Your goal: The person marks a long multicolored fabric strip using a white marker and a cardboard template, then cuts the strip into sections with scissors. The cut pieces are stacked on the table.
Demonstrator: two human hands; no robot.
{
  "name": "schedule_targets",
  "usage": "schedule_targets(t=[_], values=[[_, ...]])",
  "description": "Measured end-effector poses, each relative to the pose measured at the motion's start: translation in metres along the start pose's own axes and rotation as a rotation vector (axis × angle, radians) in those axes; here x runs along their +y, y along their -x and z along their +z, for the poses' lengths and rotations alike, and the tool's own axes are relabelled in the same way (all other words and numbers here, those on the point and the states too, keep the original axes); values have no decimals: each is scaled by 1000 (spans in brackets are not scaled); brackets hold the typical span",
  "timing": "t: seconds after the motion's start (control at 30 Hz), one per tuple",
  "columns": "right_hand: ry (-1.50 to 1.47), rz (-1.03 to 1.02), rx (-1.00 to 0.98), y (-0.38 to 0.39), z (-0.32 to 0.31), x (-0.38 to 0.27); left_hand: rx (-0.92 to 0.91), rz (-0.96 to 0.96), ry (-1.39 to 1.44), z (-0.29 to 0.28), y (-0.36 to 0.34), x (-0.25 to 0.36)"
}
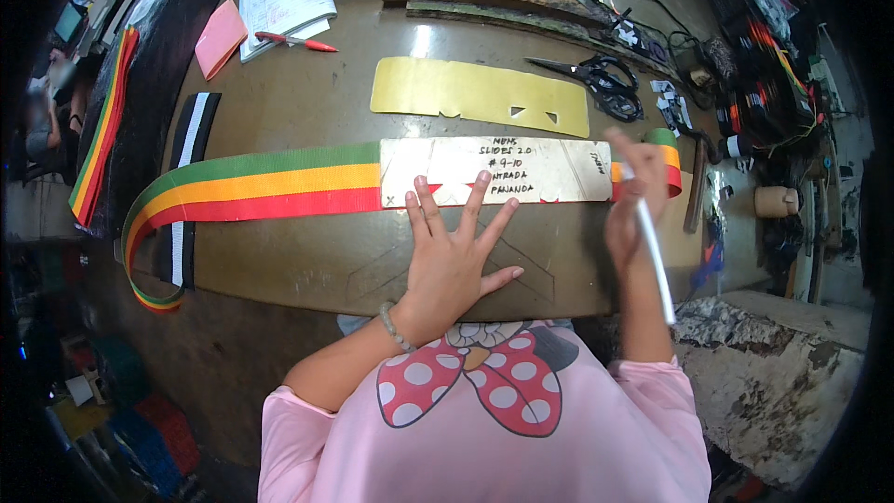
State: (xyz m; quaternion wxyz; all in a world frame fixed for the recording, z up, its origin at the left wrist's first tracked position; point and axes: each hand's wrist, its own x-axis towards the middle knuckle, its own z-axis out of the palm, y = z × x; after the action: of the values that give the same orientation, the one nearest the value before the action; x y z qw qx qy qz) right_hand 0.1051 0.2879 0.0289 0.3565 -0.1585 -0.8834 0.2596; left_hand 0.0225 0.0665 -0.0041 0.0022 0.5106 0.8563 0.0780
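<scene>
Under the spread fingers of the left hand [453, 270], had a long white card template [549, 163] with black handwriting, lying flat along a green, yellow and red striped webbing strap [279, 177]. Rested the left fingertips wide apart on its lower part, thumb pointing off toward the right hand [636, 210], with a beaded bracelet [395, 327] around the left wrist. Saw red webbing through small notches in the template's lower edge. Held a white pen [655, 261] in the right hand, closed around it beside the template's right end; could not tell, for the blur, whether its tip touched anything. Left of the left hand, let the webbing run out and loop down over the near edge of the brown table [289, 265], crossing a black strip with a white stripe [179, 251]. Just beyond the right hand, had the strap's other end curled up. Ahead of both hands, had a yellow notched template [466, 91] and, right of it, black-handled scissors [613, 93]. Farther ahead, left of the left hand, saw a red pen [298, 41] near loose papers [284, 0] and a folded pink sheet [221, 39]. Well to the right hand's right, saw a tan spool [777, 202].
</scene>
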Motion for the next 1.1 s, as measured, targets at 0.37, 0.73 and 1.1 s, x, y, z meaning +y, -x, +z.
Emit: schedule_targets(t=[0.37, 0.73, 1.1], values=[[-251, 379, -354, 5, 86, -46, 45, -44, 86, 9, 1, -2], [-658, 836, -347, -25, 75, -50, 87, -55, 125, 8, 1, -1], [-299, 332, -564, -18, 110, -75, 74, -63, 156, 9, 1, -1]])
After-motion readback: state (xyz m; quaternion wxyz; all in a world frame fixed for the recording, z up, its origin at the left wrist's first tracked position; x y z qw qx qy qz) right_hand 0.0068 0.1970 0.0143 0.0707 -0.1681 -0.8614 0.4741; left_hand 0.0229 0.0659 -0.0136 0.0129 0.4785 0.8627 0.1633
